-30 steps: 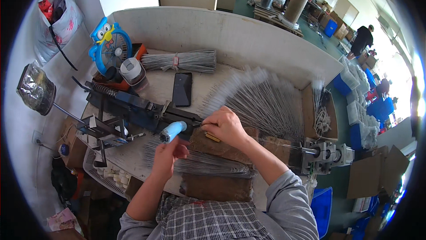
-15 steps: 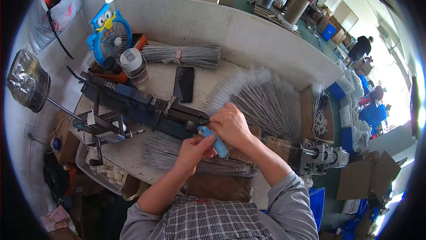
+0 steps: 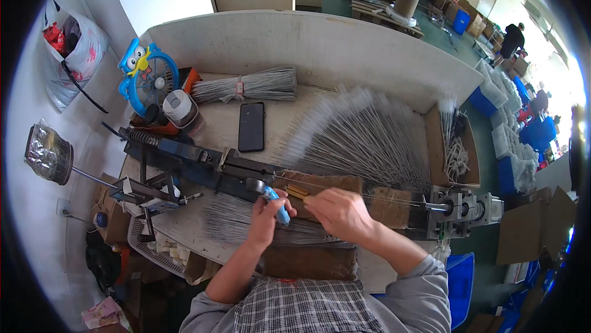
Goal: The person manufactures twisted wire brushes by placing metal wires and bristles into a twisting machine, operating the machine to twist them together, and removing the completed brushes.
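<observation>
Fingers [image 3: 268,205] of my left hand [image 3: 266,216] are clenched around a blue-handled tool [image 3: 277,205], which has come in from the left over the past second to sit against the dark metal machine [image 3: 203,163] at the desk's [image 3: 215,129] middle. My right hand [image 3: 342,215] stays just beside it, fingers pinched on a thin wire [image 3: 394,198] running toward the motor end [image 3: 458,210]. I judge the twisting step is now being set up. A phone [image 3: 251,126] lies behind
</observation>
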Action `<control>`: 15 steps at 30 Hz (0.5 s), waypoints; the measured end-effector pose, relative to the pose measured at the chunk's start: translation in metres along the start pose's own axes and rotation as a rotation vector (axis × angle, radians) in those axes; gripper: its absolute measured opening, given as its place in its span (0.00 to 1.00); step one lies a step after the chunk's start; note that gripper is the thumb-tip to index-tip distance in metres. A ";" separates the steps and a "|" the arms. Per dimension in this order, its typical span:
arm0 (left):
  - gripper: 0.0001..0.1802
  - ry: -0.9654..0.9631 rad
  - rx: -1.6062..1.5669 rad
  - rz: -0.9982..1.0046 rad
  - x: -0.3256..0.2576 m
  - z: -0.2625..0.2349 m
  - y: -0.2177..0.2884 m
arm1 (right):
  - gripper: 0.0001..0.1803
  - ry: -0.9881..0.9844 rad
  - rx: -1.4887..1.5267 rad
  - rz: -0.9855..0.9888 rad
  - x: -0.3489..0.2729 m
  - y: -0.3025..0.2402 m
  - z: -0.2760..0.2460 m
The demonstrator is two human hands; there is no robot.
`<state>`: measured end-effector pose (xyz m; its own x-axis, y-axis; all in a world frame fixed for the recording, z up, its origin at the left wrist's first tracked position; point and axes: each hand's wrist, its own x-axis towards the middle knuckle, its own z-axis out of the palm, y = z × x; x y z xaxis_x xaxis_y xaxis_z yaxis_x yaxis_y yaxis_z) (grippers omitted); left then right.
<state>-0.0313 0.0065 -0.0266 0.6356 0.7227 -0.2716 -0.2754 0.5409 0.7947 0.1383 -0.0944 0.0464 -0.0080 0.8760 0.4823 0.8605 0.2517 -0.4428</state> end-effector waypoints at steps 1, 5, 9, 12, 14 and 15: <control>0.10 0.008 0.007 0.002 0.001 -0.001 -0.003 | 0.11 -0.076 0.048 0.074 -0.011 0.002 0.008; 0.11 0.174 0.635 0.004 0.002 -0.001 0.004 | 0.14 -0.018 -0.069 0.050 -0.003 0.026 0.047; 0.15 0.029 1.079 0.154 0.003 -0.024 0.024 | 0.10 -0.181 -0.137 0.089 0.000 0.031 0.059; 0.10 0.116 0.420 0.262 -0.006 -0.041 0.039 | 0.11 -0.165 -0.027 0.069 -0.009 0.024 0.044; 0.10 0.306 0.246 0.154 -0.020 -0.086 0.053 | 0.12 -0.150 0.023 0.106 -0.006 0.019 0.038; 0.10 0.472 0.063 0.031 -0.028 -0.104 0.062 | 0.12 -0.186 0.059 0.161 -0.004 0.016 0.034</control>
<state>-0.1415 0.0645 -0.0259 0.2264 0.8625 -0.4526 -0.2355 0.4994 0.8338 0.1345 -0.0798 0.0117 0.0282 0.9659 0.2573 0.8274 0.1219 -0.5482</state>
